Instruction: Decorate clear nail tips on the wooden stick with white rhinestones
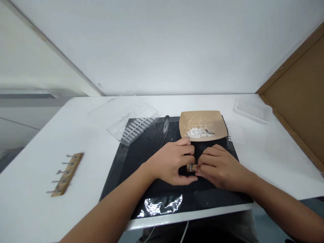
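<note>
Over the black mat (131, 162), both hands meet at a small wooden piece (190, 167) with a shiny part on it. My right hand (219, 167) has its fingers closed on the right end of this piece. My left hand (177, 162) curls around its left side, fingertips bent and thumb apart below; whether it touches the piece is unclear. Just beyond the hands stands a brown paper tray (220, 126) holding a heap of small white pieces (198, 132) and thin clear strands.
A wooden strip (69, 177) with several metal clips lies at the left. Clear plastic sheets with nail-shaped pieces (136, 130) overlap the mat's back left, beside a dark curved strip (165, 128). White dots sheet (236, 135) and clear lid (253, 109) lie right.
</note>
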{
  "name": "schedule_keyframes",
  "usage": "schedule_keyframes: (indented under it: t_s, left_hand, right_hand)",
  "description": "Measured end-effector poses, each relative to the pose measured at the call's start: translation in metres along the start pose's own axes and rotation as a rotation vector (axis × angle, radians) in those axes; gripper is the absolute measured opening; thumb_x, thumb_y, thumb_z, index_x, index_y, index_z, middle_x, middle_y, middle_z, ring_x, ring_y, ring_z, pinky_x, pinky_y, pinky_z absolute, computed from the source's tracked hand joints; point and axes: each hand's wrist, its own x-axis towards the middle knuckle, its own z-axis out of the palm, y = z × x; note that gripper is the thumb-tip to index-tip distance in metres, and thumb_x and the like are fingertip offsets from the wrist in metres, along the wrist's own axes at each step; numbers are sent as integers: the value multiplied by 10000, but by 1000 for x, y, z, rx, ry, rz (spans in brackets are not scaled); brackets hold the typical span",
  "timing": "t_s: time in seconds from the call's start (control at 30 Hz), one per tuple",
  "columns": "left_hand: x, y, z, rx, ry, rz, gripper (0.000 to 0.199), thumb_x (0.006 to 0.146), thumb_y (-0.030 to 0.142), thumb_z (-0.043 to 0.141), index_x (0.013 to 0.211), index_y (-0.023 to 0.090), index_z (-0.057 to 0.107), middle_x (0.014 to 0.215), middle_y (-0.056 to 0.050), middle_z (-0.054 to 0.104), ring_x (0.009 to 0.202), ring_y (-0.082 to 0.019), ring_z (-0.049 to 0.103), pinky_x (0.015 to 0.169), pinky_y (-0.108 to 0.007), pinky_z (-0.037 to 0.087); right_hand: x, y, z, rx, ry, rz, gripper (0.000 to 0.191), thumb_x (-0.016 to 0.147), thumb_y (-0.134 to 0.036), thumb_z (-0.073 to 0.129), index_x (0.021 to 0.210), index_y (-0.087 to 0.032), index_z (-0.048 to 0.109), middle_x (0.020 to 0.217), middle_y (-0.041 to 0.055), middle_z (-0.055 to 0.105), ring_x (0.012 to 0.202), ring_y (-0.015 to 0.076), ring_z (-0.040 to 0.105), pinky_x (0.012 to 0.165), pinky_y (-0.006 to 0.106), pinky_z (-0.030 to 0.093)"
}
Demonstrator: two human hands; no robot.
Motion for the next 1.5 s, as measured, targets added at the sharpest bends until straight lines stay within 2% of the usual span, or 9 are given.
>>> schedule_keyframes:
  t_s: [0.23,0.33,0.43,0.7,0.87,0.97,1.13,1.3,1.5]
  left_hand:
    - [0,0,0,-14,-25,-15,286,868,454,750,826,182,674,824,-55,617,782,-200,561,749,-341,533]
    - [0,0,-2,-9,-25,-13,274,873,438,749,812,183,670,833,-56,614,778,-197,552,742,-337,527]
    - [0,0,-2,-9,-26,-17,276,893,441,733,816,183,673,849,-60,613,787,-199,559,738,-336,529]
    - [-2,-2,-1,-7,-43,-34,289,892,457,737,814,180,709,864,-67,610,791,-200,568,709,-331,527]
    - [-2,-1,-1,5,-54,-42,274,915,423,724,783,185,701,900,-65,617,808,-189,569,702,-314,524]
    - [-2,-1,0,6,-52,-44,274,922,416,717,780,182,701,917,-67,617,829,-189,586,704,-310,527]
    - [-3,0,2,17,-45,-59,250,899,406,734,780,186,719,1021,-82,613,844,-179,600,652,-290,503]
    - [-4,0,2,19,-57,-59,243,908,393,721,775,190,734,1088,-91,605,820,-164,591,633,-282,498]
    - [-3,2,1,4,-93,-91,191,889,365,745,808,193,765,1151,-98,601,841,-169,618,652,-292,528]
  right_hand:
    - [1,2,2,2,1,6,220,1067,-269,610,868,-194,666,846,7,700,888,187,567,813,375,362]
    - [2,5,2,34,-26,-37,158,1064,-250,590,956,-193,690,923,21,720,912,185,593,823,377,380]
    - [2,5,-2,101,9,-51,108,1049,-241,597,1058,-195,695,976,32,727,926,185,614,834,378,393]
    - [0,9,-9,173,98,-12,60,1023,-205,617,1001,-193,672,878,11,732,849,178,610,824,373,410]
    - [-1,9,-11,182,80,-19,124,1026,-252,625,921,-197,660,819,2,720,834,185,610,793,364,417]
    - [-2,10,-10,208,61,-27,165,1044,-262,569,934,-192,670,834,19,719,842,195,621,775,367,417]
    - [-3,12,-10,214,44,-19,278,1067,-259,470,852,-192,633,773,35,668,793,205,603,742,376,405]
    - [-3,13,-13,314,11,-29,291,1088,-257,411,933,-182,646,839,53,701,871,226,629,776,386,441]
    - [-1,13,-11,374,50,-35,260,1082,-224,438,923,-185,639,832,43,713,856,222,570,805,379,495]
